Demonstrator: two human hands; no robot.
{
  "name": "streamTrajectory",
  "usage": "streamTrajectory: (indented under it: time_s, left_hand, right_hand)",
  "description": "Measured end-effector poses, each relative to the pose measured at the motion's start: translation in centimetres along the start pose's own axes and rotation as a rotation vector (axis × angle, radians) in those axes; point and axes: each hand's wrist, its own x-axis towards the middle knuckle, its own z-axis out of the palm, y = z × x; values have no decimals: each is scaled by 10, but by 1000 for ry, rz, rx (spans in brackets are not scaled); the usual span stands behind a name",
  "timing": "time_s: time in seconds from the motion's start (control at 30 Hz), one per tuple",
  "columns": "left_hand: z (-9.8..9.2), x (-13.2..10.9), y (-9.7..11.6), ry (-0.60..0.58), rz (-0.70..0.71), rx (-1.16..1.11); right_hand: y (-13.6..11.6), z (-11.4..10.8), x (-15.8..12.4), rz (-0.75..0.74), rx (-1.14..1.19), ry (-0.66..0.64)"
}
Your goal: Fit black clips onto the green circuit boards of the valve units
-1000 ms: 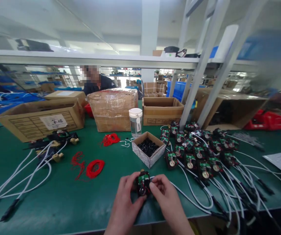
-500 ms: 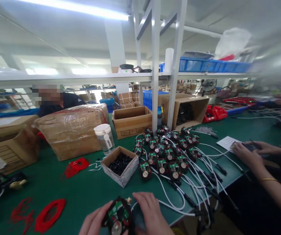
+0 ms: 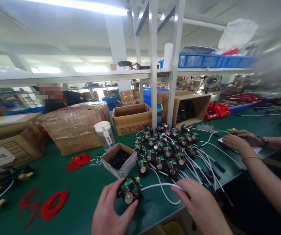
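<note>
My left hand (image 3: 113, 209) grips a round black housing with a green circuit board (image 3: 130, 190) by its sides, at the table's front edge. From its right side runs a white cable (image 3: 155, 185), and my right hand (image 3: 199, 202) is closed on that cable, thumb against it. Just beyond, many like circuit-board units (image 3: 160, 162) stand grouped on the green table, their white cables trailing to the right. Left of that group sits a small carton of black parts (image 3: 119, 160).
Red wire bundles (image 3: 54, 204) lie at left. A lidded clear jug (image 3: 105, 135), a taped carton (image 3: 76, 127) and an open carton (image 3: 132, 120) stand behind. Metal shelf posts (image 3: 153, 65) rise mid-table. At right, a co-worker's hands (image 3: 238, 142) work over a white sheet.
My left hand has moved the circuit-board unit up and right. My right hand has moved right, away from the unit, and now holds its white cable.
</note>
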Motion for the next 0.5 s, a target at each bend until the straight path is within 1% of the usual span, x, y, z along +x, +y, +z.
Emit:
streamTrajectory:
  time_s: [0.03,0.1,0.17,0.23,0.3,0.4,0.43,0.47,0.5]
  left_hand:
    - [12,1,6,-30,-19,-33]
    - [36,1,18,-90,-62,-101]
    - [57,1,27,-143,-100,-158]
    - [73,1,32,-184,-115,-201]
    - [83,2,34,-207,-99,-230]
    - [92,5,35,-213,-52,-236]
    - [94,6,34,-210,-39,-229]
    - [96,8,35,-204,-27,-221]
    - [97,10,35,-197,-15,-212]
  right_hand:
    - [7,-4,0,-3,-14,14]
    - [20,-5,1,-7,-66,71]
    - [32,-1,2,-15,-127,136]
    - [48,4,2,-36,-187,188]
    - [68,6,1,-73,-255,223]
    - [101,4,2,-212,-347,133]
    - [110,4,2,-245,-360,124]
    - [118,4,2,-260,-358,84]
    - [123,5,1,-261,-332,110]
